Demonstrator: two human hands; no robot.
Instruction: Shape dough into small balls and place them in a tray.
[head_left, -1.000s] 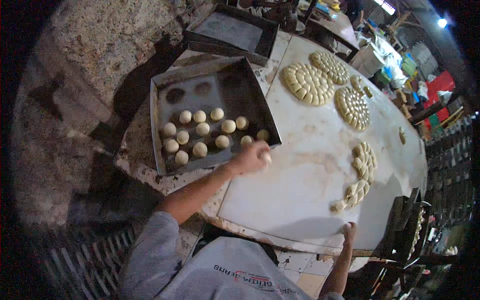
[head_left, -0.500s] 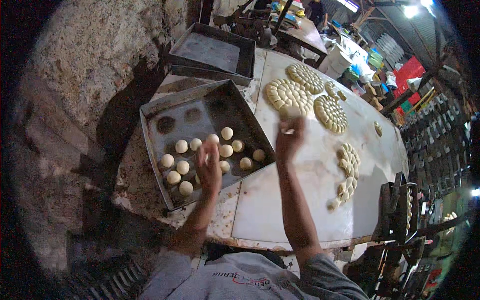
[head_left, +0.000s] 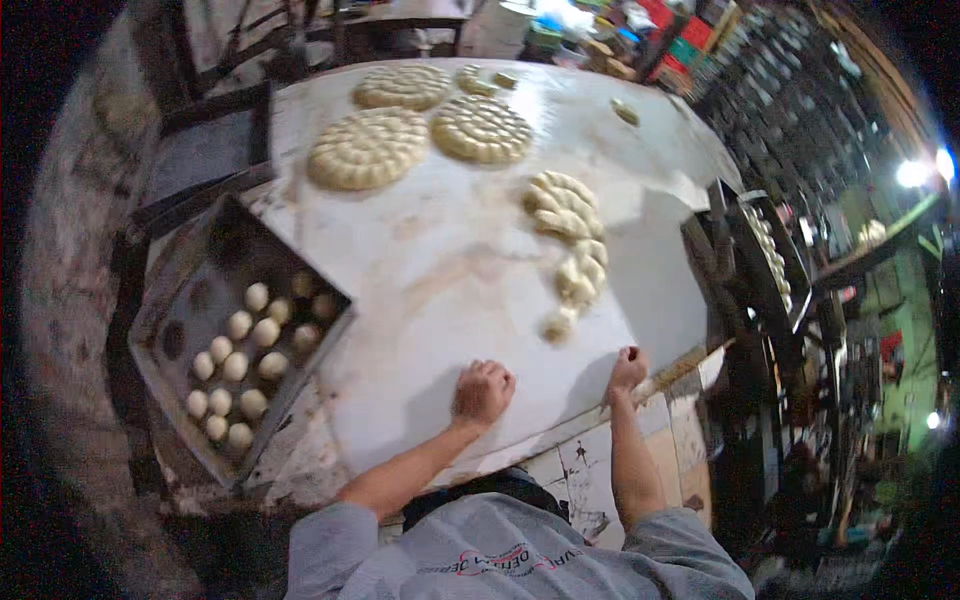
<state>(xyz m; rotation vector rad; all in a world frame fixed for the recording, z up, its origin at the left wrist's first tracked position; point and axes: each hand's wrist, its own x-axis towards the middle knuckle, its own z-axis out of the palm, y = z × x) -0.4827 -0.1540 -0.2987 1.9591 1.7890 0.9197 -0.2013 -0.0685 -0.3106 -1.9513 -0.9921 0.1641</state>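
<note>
My left hand [head_left: 484, 392] is curled down on the pale worktop [head_left: 410, 320] to the right of the metal tray of dough balls [head_left: 236, 367]; whatever lies under its fingers is hidden. My right hand [head_left: 628, 368] is closed near the worktop's front edge, its contents too small to make out. Beyond the hands lies a curved chain of segmented dough [head_left: 565, 210], with a round lump [head_left: 557, 326] at its near end. Round segmented dough pieces [head_left: 365, 148] rest farther back.
An empty dark tray [head_left: 200, 150] sits at the back left. Dark trays holding dough [head_left: 765, 245] stand along the right. Smaller dough bits [head_left: 624, 111] lie toward the back, with a cluttered area [head_left: 575, 35] beyond the worktop.
The view has swung to the right. Both hands, raised and blurred half a second ago over the tray and worktop, are now low on the worktop's near side.
</note>
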